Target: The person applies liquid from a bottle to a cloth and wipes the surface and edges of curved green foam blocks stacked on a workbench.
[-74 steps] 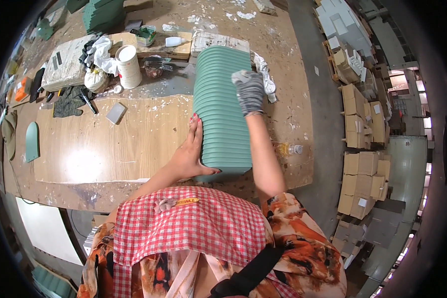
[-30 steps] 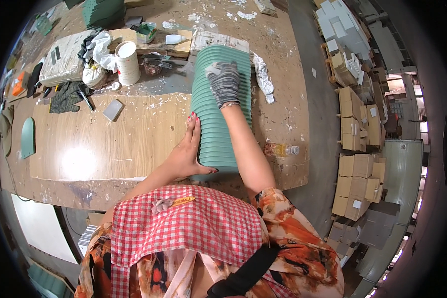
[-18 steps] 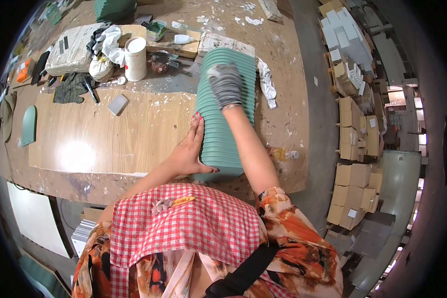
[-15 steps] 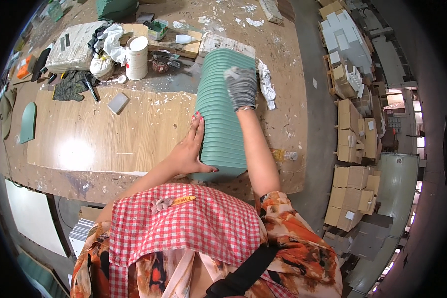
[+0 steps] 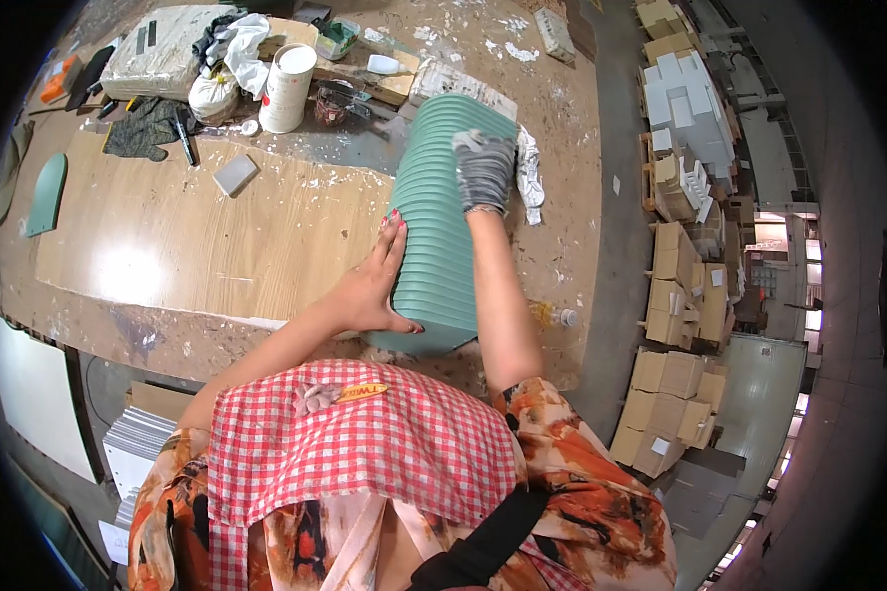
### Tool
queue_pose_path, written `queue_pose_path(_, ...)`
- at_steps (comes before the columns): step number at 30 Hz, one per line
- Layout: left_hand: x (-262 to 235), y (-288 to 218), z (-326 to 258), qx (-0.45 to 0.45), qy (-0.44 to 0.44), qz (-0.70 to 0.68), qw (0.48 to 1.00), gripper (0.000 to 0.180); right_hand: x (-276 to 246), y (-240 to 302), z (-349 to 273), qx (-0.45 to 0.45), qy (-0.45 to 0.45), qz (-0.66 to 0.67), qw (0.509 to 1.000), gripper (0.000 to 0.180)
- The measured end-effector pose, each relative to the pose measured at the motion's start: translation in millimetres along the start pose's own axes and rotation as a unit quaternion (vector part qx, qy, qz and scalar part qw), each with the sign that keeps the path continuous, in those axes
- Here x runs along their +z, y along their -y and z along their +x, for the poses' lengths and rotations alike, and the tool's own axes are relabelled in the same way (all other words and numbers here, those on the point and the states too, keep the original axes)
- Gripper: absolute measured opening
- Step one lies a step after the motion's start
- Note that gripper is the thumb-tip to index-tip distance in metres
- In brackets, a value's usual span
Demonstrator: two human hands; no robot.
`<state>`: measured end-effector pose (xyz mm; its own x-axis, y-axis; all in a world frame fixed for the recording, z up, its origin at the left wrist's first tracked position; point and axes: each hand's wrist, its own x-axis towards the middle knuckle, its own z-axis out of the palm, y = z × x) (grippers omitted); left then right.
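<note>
A long green ribbed piece with a curved top [image 5: 432,231] lies lengthwise in front of me on the worktable. My left hand [image 5: 373,286], bare with painted nails, presses against its left side; the fingers stretch along the ribs and the thumb reaches the near end. Toward the far end, my right hand [image 5: 485,172], in a grey striped knit glove, rests on the right part of the ribs. The gloved fingers are bent and close together, and whatever may be under them is hidden. Beside that hand, a crumpled white cloth [image 5: 529,177] lies on the table.
A grey rectangular block [image 5: 236,175], a dark glove [image 5: 153,130], a marker [image 5: 184,138] and a white canister [image 5: 289,89] stand or lie to the left. A green arched panel [image 5: 46,195] is farther left. A small bottle [image 5: 554,314] lies right of my forearm. Cartons [image 5: 660,404] stand beyond the table.
The view has turned slightly, shifting the table and boxes in the picture. Both hands stay at nearly the same places on the green ribbed piece.
</note>
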<state>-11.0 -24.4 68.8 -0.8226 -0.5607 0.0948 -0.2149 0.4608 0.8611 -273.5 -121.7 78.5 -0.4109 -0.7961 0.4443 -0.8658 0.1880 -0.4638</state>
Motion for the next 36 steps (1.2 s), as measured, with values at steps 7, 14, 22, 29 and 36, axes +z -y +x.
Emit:
queue_pose_path(7,-2.9,-0.5,-1.3,-0.036,0.016,-0.008,0.999,0.140,47.5,77.6,-11.5,-0.122,0.088,-0.105,0.983,0.022)
queue_pose_path(14,0.6,14.7,-14.8,-0.035,-0.031,0.017,0.999,0.139,41.3,65.7,-3.8,-0.185,0.166,-0.112,0.962,0.021)
queue_pose_path(22,-0.5,1.6,-6.0,-0.022,-0.020,-0.001,1.000,0.138,-0.8,-65.8,11.2,-0.023,0.071,0.243,0.967,0.021)
queue_pose_path(29,10.0,2.9,-20.4,-0.060,-0.067,-0.090,0.992,0.137,-21.3,-88.7,8.5,0.193,0.098,0.263,0.940,0.066)
queue_pose_path(36,36.0,32.2,-59.2,-0.065,-0.107,-0.051,0.991,0.129,-32.4,-50.8,-9.2,0.177,0.031,0.212,0.961,0.038)
